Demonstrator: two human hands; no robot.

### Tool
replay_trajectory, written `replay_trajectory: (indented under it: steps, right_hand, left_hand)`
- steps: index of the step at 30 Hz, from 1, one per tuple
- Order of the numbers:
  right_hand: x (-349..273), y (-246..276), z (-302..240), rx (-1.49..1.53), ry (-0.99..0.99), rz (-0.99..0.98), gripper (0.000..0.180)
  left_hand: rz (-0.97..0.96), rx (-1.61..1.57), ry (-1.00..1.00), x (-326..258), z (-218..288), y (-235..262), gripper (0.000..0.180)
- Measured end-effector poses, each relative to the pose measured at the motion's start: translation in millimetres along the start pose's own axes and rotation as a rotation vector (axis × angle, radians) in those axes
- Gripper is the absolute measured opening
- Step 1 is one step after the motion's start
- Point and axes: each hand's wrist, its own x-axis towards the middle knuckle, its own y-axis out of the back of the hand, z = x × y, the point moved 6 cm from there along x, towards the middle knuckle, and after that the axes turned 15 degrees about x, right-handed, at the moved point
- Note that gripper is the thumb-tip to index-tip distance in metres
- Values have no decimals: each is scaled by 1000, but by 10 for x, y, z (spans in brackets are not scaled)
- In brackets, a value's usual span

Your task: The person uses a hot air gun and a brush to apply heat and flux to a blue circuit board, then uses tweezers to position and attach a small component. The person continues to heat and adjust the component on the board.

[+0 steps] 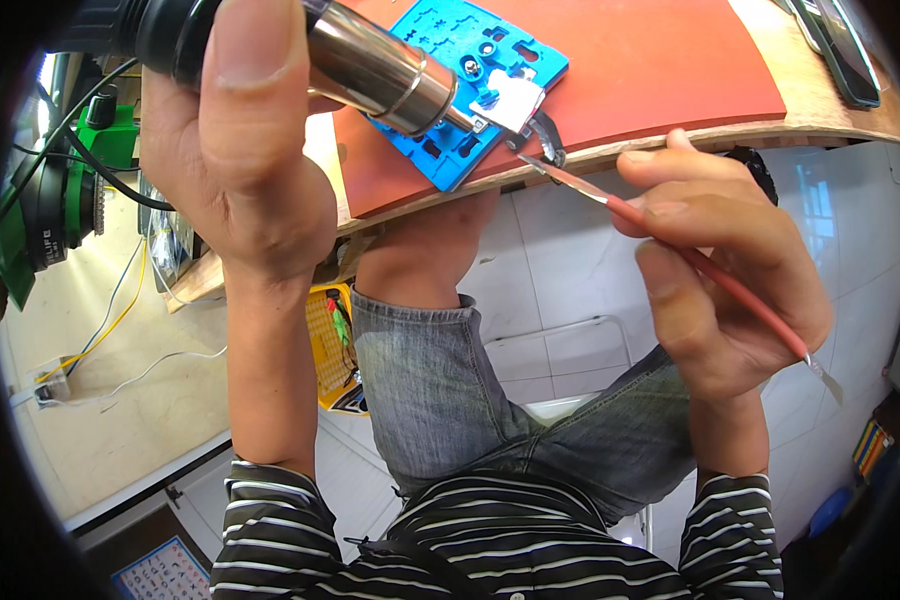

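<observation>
A: Head view — what is gripped by each hand?

B: A hot-air gun (pixel 370 65) is clasped in the left hand (pixel 235 170) at eleven o'clock, its nozzle aimed at the blue plastic frame (pixel 470 90). Red-sleeved tweezers (pixel 690 255) are pinched by the right hand (pixel 720 270) at three o'clock.

A: Where is the frame placed?

B: It is laid on a red mat (pixel 650 70) at twelve o'clock, on the wooden bench (pixel 820 110); the tweezer tip is held at a white part on its lower corner.

Under the left hand (pixel 235 160), a silver-and-black heat tool (pixel 375 65) points at a bright blue plastic board (pixel 450 55) on a red mat (pixel 650 60). The right hand (pixel 720 270) grips a red-handled metal pick (pixel 710 275), above grey jeans (pixel 440 400) and a black-and-white striped shirt (pixel 490 545).
</observation>
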Motion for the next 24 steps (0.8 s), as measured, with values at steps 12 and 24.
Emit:
replay_trajectory:
  steps: [12, 24]
  right_hand:
    - [108, -109, -41, -124, 69, -66, 18]
    - [174, -146, -75, -175, 92, -102, 20]
  left_hand:
    - [82, 62, 24, -12, -11, 7, 51]
    - [130, 62, -22, -80, 641, -321, 57]
